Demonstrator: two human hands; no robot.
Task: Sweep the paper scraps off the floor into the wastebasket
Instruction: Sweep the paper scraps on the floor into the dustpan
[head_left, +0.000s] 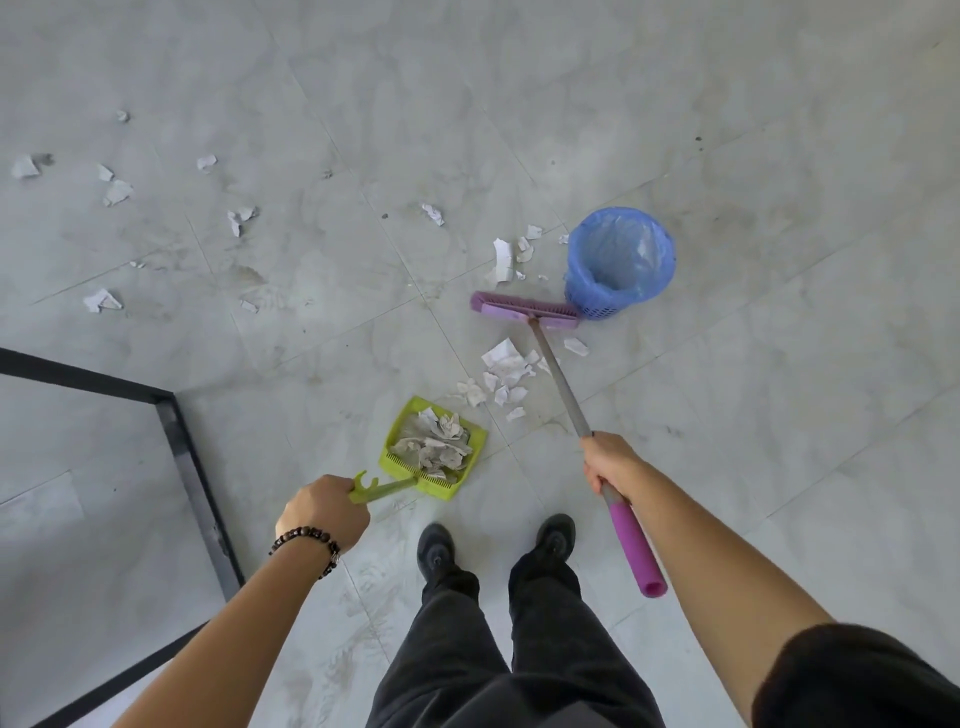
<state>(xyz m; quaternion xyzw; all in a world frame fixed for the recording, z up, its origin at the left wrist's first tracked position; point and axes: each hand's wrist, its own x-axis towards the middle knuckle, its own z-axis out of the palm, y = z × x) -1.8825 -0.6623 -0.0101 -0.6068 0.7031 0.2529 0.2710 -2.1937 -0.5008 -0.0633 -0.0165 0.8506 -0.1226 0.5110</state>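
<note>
paper scraps (434, 441) are heaped in the green dustpan (390, 452) near a blue-lined wastebasket (592, 304) on the littered floor (727, 364); the dustpan handle is clasped in curled fingers of the left hand (322, 512), the broom (558, 376) likewise by the right hand (608, 462).

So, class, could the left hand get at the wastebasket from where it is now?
Probably not without stepping forward: the left hand grips the dustpan near the shoes, while the wastebasket stands beyond the broom head, and the broom handle crosses the way.

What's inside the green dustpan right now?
A heap of crumpled paper scraps fills the green dustpan, held by the left hand. The heap covers most of the pan's floor, so anything beneath is hidden.
</note>
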